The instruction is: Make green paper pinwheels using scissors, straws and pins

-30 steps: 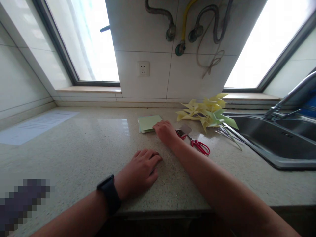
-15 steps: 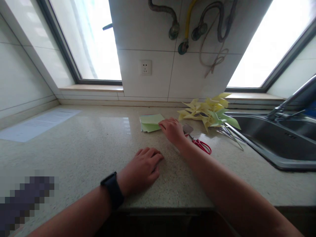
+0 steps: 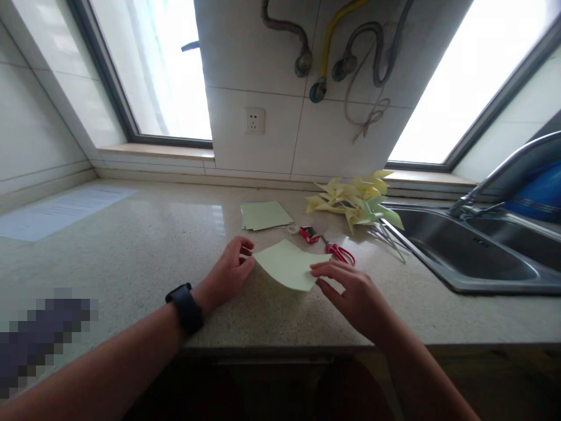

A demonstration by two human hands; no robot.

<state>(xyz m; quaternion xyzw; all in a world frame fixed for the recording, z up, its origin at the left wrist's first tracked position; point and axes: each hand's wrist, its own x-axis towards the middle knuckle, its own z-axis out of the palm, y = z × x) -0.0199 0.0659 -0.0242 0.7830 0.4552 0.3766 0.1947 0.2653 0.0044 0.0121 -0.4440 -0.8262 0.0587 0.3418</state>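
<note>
Pale green sheet (image 3: 284, 266) spans the gap between two hands

At the far left, a printed page (image 3: 65, 207) lies on the tabletop (image 3: 166, 245), its lines too small to read. In front of it, at the lower left edge, is a dark shape (image 3: 44, 339) too blurred to identify.

A black watch (image 3: 186, 307) circles the left wrist. The left hand (image 3: 228, 272) has its fingers loosely bent, the tips at the left corner of the pale green sheet; whether they pinch it or only sit beside it I cannot tell.

Behind, a paper stack (image 3: 267, 214) of similar pale green lies flat on the tabletop, its edges not quite aligned. The pale green sheet is nearer the person, bowed, its near edge raised above the surface.

Just right of the paper stack is a whitish thing (image 3: 293, 229) too small to make out, then a red box (image 3: 309, 234) and, near it, scissors (image 3: 340, 252) with red handles, pointing away to the left.

The right hand (image 3: 362, 289) has its fingers nearly closed on the right edge of the pale green sheet, fingertips on top and thumb at the edge.

Farther back, yellow and green paper pinwheels (image 3: 342, 196) lie in a heap, some sticks reaching toward the metal sink (image 3: 464, 251), which has a chrome tap (image 3: 504, 174) behind it.
</note>
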